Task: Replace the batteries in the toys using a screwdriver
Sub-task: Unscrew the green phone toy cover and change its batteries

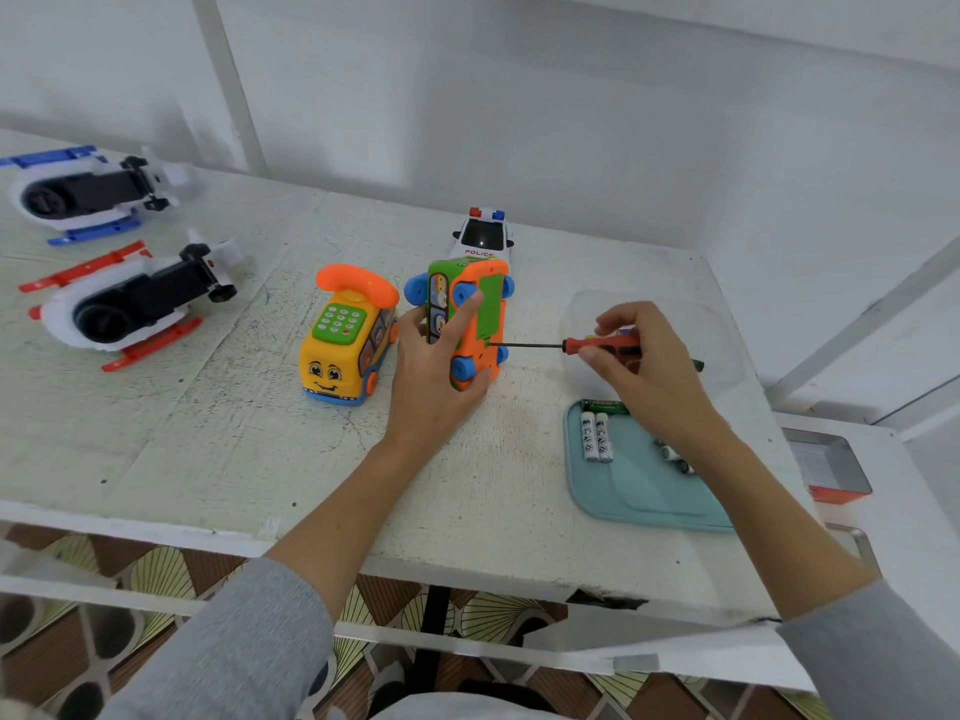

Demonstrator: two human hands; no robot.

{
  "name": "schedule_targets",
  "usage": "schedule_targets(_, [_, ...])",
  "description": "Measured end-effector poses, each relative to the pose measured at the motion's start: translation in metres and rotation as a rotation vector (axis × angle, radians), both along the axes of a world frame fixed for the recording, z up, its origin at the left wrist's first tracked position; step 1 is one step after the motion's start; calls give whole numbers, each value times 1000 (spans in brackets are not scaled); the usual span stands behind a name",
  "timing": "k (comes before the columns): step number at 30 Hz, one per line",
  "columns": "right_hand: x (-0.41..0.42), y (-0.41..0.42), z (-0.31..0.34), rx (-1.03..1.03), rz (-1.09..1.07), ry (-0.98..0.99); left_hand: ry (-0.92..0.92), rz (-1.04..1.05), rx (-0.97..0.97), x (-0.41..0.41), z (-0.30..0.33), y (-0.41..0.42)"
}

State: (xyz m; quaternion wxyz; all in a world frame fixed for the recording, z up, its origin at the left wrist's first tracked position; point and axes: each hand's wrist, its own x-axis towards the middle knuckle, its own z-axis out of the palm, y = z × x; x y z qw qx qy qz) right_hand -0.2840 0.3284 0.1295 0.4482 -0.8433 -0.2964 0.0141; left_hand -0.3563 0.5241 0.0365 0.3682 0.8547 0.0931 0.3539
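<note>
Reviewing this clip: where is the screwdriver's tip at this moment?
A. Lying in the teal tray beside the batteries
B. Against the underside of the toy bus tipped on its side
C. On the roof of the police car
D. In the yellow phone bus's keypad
B: the right hand holds the screwdriver level, its tip meeting the orange underside of the tipped toy bus, which the left hand steadies.

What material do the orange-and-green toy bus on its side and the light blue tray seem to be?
Orange-and-green toy bus: likely hard moulded plastic; bright uniform colours, slight sheen. Light blue tray: probably plastic or silicone; matte, rounded rim.
</note>
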Motion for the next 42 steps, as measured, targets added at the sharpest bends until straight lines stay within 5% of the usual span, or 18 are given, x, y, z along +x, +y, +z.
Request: schedule_targets(42, [-1,1,-9,9,25,-154,26,16,1,0,0,1])
